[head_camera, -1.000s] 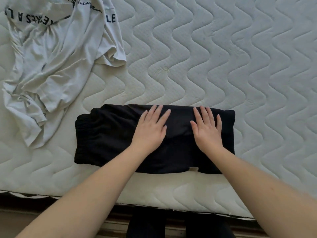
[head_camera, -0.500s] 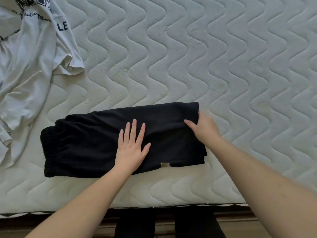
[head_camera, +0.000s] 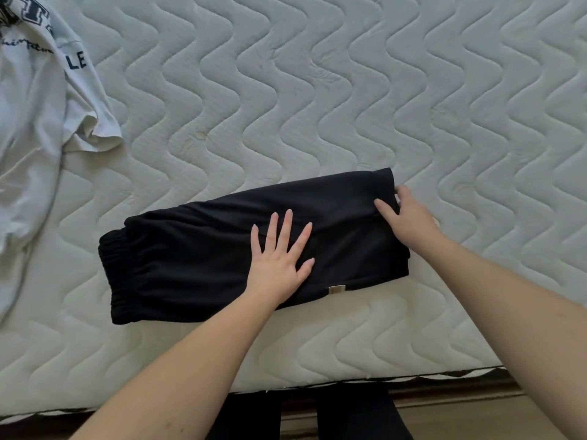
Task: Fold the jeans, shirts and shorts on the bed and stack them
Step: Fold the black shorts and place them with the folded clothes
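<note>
A pair of black shorts (head_camera: 197, 258), folded lengthwise, lies on the white quilted mattress (head_camera: 349, 100) near its front edge, with the elastic waistband at the left end. My left hand (head_camera: 279, 258) presses flat on the middle of the shorts, fingers spread. My right hand (head_camera: 409, 220) grips the right end of the shorts, thumb on top and fingers curled round the edge. A crumpled white T-shirt (head_camera: 35, 128) with dark lettering lies at the far left.
The front edge of the mattress (head_camera: 317, 381) runs along the bottom, with my dark-clad legs (head_camera: 305, 414) and the floor below it. Bare mattress stretches behind and to the right of the shorts.
My right hand went from lying flat on the shorts to gripping their right end. My left hand slid slightly left toward the middle. The camera view shifted.
</note>
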Available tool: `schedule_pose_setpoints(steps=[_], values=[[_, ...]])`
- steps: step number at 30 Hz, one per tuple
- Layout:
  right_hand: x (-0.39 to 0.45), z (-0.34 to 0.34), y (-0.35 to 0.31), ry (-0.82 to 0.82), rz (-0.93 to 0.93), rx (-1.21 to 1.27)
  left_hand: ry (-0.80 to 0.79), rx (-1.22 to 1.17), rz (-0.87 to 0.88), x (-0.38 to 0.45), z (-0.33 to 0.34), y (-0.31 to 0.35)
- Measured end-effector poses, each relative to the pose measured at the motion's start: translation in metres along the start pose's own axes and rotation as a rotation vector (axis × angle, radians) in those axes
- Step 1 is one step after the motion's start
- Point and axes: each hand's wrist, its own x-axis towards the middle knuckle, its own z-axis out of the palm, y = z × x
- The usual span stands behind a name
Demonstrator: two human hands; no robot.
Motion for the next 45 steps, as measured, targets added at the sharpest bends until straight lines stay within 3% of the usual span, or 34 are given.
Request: schedule_pose_setpoints(steps=[10, 14, 17, 20, 23, 25, 28, 31, 34, 38, 41, 45], values=[[-0.043, -0.001, -0.021, -0.021, -0.157, 0.129, -0.212, -0.147, 0.074, 0.008, -0.015, -0.013], [-0.069, -0.005, -0.054, -0.034, -0.197, 0.182, 0.084, -0.529, 0.018, -0.004, -0.035, -0.032], [-0.091, -0.001, -0.085, -0.089, -0.233, 0.189, 0.21, -0.331, -0.071, -0.02, -0.029, -0.052], [-0.111, 0.01, -0.118, -0.142, -0.285, 0.218, 0.031, -0.159, -0.029, -0.037, -0.021, -0.062], [-0.125, 0.029, -0.149, -0.18, -0.324, 0.201, -0.002, -0.194, 0.043, -0.036, -0.024, -0.072], [-0.131, 0.044, -0.166, -0.193, -0.36, 0.108, 0.012, -0.441, 0.034, -0.029, -0.039, -0.077], [-0.135, 0.07, -0.186, -0.228, -0.405, 0.044, 0.058, -1.015, -0.252, -0.034, -0.066, -0.092], [-0.137, 0.096, -0.202, -0.224, -0.461, -0.041, 0.232, -1.199, -0.467, -0.051, -0.078, -0.118], [-0.136, 0.123, -0.215, -0.231, -0.475, -0.076, 0.35, -1.259, -0.566, -0.069, -0.077, -0.154], [-0.135, 0.155, -0.233, -0.23, -0.468, -0.107, 0.148, -1.353, -0.587, -0.084, -0.071, -0.185], [-0.136, 0.176, -0.247, -0.225, -0.466, -0.085, -0.058, -1.586, -0.622, -0.093, -0.075, -0.188], [-0.139, 0.201, -0.264, -0.232, -0.474, -0.036, -0.09, -1.841, -0.679, -0.11, -0.077, -0.194]])
